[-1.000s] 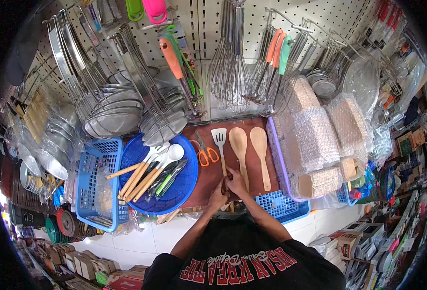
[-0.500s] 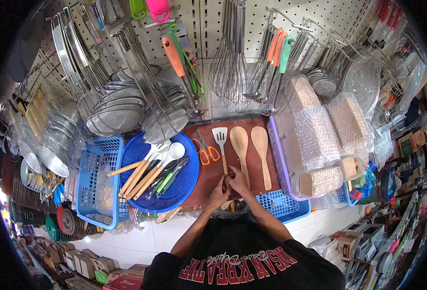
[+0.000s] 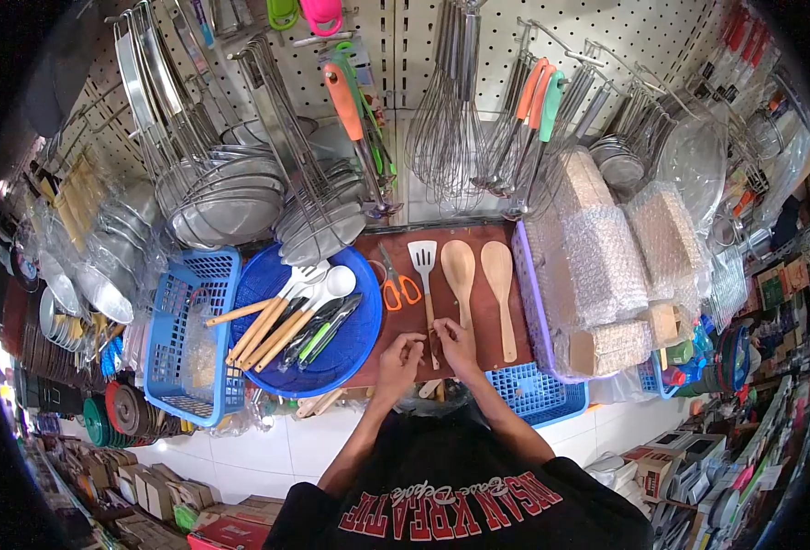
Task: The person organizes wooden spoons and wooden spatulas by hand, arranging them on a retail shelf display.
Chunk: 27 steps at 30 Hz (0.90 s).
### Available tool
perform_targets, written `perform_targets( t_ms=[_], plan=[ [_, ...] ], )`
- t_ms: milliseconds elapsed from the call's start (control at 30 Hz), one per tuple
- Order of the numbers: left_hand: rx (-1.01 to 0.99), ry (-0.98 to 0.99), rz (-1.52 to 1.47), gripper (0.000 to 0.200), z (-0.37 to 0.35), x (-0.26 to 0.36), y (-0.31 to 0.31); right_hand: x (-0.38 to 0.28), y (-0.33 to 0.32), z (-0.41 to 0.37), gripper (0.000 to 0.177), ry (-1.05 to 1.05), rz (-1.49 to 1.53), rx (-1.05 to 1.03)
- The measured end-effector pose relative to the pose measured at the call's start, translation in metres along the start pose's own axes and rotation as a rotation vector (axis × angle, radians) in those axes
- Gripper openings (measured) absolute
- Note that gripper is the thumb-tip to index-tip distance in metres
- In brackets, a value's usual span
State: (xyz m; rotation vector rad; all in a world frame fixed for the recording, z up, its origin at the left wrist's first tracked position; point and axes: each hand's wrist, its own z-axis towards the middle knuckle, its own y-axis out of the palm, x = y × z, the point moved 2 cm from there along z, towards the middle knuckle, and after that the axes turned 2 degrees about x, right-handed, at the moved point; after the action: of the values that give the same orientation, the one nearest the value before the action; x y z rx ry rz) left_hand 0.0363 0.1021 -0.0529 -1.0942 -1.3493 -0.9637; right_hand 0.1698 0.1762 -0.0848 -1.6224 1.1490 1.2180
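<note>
A white slotted turner with a wooden handle lies upright on the reddish-brown board, its handle end between my hands. My left hand is just left of that handle, fingers loosely bent and apart, with nothing seen in them. On the other side, my right hand rests with its fingertips at the handle; whether they press on it is hard to tell. It partly covers the lower handle of a wooden spoon. Another wooden spoon lies to its right. Orange-handled scissors are left of the turner.
A round blue basket holding white utensils with wooden handles stands left, beside a light-blue basket. Bubble-wrapped boxes fill a purple-rimmed basket at right. Whisks and strainers hang above the board.
My left hand has come off the turner's handle and moved left. My right hand's fingers have loosened beside the handle. The turner stays in place; the view has shifted slightly.
</note>
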Motion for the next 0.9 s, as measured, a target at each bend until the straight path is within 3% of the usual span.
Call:
perform_targets(
  t_ms=[67, 200, 300, 400, 600, 733, 900],
  plan=[
    [0.049, 0.067, 0.061, 0.016, -0.005, 0.011, -0.010, -0.014, 0.005, -0.004, 0.021, 0.159, 0.136, -0.105],
    [0.203, 0.222, 0.429, 0.011, -0.014, 0.043, -0.034, -0.032, 0.020, -0.001, 0.021, 0.013, 0.190, -0.203],
    [0.248, 0.341, 0.529, 0.009, -0.019, 0.055, -0.048, -0.038, 0.030, 0.005, 0.022, -0.016, 0.185, -0.300],
    [0.316, 0.326, 0.517, 0.010, -0.024, 0.065, -0.063, -0.049, 0.045, 0.006, 0.019, -0.148, 0.017, -0.348],
    [0.392, 0.397, 0.827, 0.010, -0.028, 0.056, -0.101, -0.056, 0.085, 0.000, 0.015, -0.177, 0.170, -0.563],
    [0.363, 0.233, 0.960, 0.008, -0.038, 0.034, -0.109, -0.068, 0.112, -0.011, 0.016, -0.214, 0.115, -0.523],
    [0.340, 0.319, 0.929, 0.009, -0.041, 0.029, -0.118, -0.067, 0.145, -0.011, 0.016, -0.271, 0.057, -0.510]
  ],
)
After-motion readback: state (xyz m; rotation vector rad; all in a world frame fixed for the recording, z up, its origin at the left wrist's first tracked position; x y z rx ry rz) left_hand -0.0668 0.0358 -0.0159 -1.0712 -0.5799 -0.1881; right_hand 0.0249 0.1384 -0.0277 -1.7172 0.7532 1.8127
